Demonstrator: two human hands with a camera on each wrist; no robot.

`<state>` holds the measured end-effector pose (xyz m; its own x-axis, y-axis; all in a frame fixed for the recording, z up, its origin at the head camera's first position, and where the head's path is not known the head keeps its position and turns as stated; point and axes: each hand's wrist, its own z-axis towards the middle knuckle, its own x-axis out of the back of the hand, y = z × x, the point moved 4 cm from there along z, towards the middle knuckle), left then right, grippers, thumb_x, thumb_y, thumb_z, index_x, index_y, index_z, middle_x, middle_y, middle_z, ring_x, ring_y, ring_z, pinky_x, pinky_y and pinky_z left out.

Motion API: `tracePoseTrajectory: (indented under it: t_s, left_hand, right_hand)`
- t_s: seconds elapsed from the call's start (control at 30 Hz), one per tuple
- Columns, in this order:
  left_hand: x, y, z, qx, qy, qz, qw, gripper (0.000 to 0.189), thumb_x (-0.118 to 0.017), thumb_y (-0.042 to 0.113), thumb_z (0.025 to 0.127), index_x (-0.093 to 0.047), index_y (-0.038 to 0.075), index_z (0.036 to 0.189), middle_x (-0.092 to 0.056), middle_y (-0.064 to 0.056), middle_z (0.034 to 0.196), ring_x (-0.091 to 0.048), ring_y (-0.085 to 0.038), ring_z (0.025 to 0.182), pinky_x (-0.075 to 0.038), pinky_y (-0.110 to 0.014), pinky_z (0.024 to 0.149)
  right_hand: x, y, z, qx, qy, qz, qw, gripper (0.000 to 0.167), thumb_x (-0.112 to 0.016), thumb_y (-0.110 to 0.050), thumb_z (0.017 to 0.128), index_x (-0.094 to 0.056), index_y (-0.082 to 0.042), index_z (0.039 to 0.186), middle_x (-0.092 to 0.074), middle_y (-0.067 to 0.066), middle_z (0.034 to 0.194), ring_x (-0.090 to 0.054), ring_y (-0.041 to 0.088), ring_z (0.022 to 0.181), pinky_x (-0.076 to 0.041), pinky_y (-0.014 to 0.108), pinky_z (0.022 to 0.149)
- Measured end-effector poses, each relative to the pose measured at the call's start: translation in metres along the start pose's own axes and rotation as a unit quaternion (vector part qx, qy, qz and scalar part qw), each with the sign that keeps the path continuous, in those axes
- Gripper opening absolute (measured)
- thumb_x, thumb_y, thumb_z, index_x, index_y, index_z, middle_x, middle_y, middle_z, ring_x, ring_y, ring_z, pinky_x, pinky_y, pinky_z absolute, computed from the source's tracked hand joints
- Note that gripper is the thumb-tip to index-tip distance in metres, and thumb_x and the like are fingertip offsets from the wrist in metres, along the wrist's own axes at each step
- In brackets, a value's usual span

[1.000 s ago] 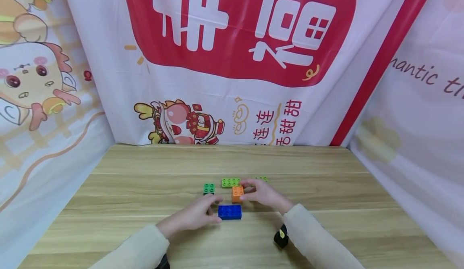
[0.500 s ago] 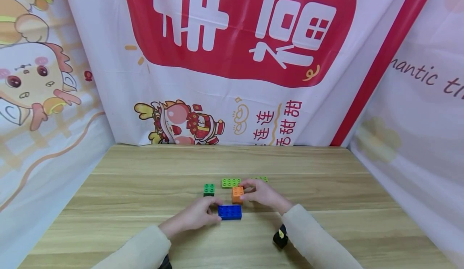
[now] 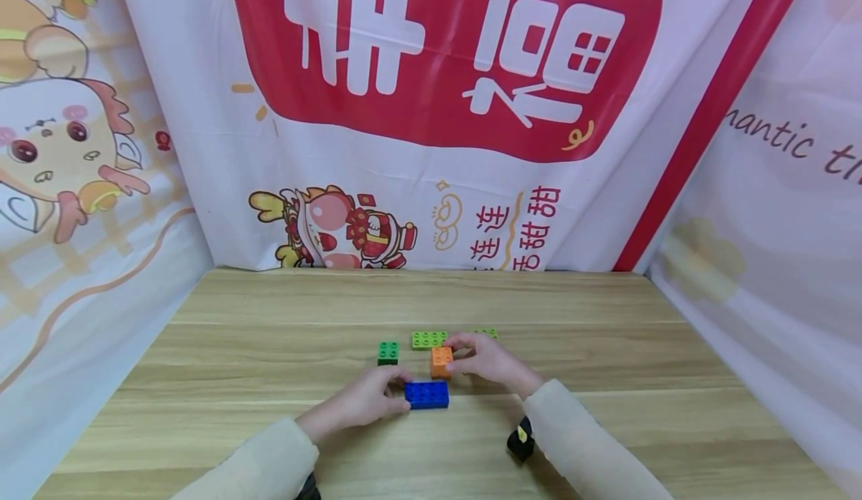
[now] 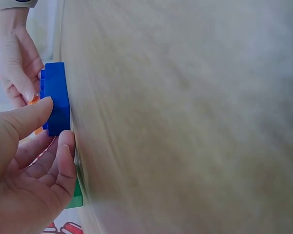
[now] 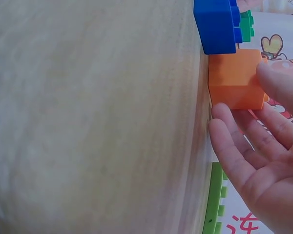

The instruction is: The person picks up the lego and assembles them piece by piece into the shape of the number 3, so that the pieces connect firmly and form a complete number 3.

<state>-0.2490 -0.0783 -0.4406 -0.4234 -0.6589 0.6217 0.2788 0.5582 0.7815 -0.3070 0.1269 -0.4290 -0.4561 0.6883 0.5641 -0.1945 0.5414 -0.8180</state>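
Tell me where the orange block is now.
In the head view, the orange block is on the table, just beyond the blue block and immediately left of the right hand.

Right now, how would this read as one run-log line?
left hand grips blue block | right hand grips orange block | green block, lime block: unheld | second lime block: partly hidden

Both slvs (image 3: 592,440) cream | R wrist cam (image 3: 518,448) blk, yel mark (image 3: 522,434)
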Motion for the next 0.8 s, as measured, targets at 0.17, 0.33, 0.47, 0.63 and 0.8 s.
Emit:
tracePoseTrajectory:
  t_s: [0.17, 0.33, 0.47, 0.63, 0.8]
  left_hand:
    - [0.000, 0.001, 0.000, -0.003, 0.000, -0.004, 1.0000, 0.038, -0.070, 0.014, 0.081, -0.058, 0.004, 0.115, -0.059, -0.004, 0.106, -0.053, -0.014, 0.078, -0.046, -0.028, 0.061]
    - [0.000, 0.001, -0.001, -0.001, -0.001, -0.006, 1.0000, 0.038, -0.070, 0.014, 0.081, -0.058, 0.004, 0.116, -0.059, -0.004, 0.105, -0.053, -0.014, 0.079, -0.047, -0.028, 0.061]
    - [0.000, 0.003, -0.001, 0.000, -0.004, -0.008, 1.0000, 0.038, -0.070, 0.013, 0.082, -0.058, 0.003, 0.116, -0.058, -0.003, 0.103, -0.052, -0.015, 0.079, -0.046, -0.028, 0.061]
    - [0.001, 0.005, -0.002, 0.008, -0.003, -0.006, 0.9999, 0.037, -0.070, 0.013, 0.082, -0.058, 0.002, 0.116, -0.058, -0.003, 0.104, -0.052, -0.015, 0.080, -0.046, -0.029, 0.063]
    - [0.001, 0.007, -0.003, 0.011, 0.000, 0.003, 0.9999, 0.037, -0.070, 0.014, 0.082, -0.059, 0.003, 0.115, -0.058, -0.003, 0.105, -0.052, -0.015, 0.081, -0.046, -0.030, 0.066]
  right_hand:
    - [0.000, 0.002, 0.001, -0.002, 0.001, 0.004, 1.0000, 0.040, -0.068, -0.025, 0.084, -0.059, -0.011, 0.120, -0.057, 0.006, 0.116, -0.054, 0.024, 0.100, -0.044, 0.043, 0.085]
    - [0.000, 0.003, 0.002, -0.008, 0.003, 0.002, 1.0000, 0.038, -0.068, -0.026, 0.085, -0.059, -0.012, 0.119, -0.057, 0.005, 0.116, -0.054, 0.023, 0.100, -0.044, 0.042, 0.085]
    - [0.001, 0.003, 0.000, -0.011, 0.008, 0.004, 0.9999, 0.040, -0.068, -0.026, 0.084, -0.059, -0.011, 0.120, -0.057, 0.006, 0.116, -0.054, 0.023, 0.099, -0.044, 0.042, 0.085]
    - [0.002, 0.001, -0.004, -0.012, 0.015, 0.012, 0.9997, 0.041, -0.069, -0.026, 0.083, -0.059, -0.011, 0.120, -0.057, 0.005, 0.116, -0.054, 0.022, 0.098, -0.045, 0.041, 0.083]
    - [0.004, -0.003, -0.009, -0.008, 0.022, 0.016, 0.9996, 0.040, -0.068, -0.028, 0.084, -0.059, -0.013, 0.120, -0.058, 0.002, 0.115, -0.053, 0.022, 0.101, -0.045, 0.040, 0.084]
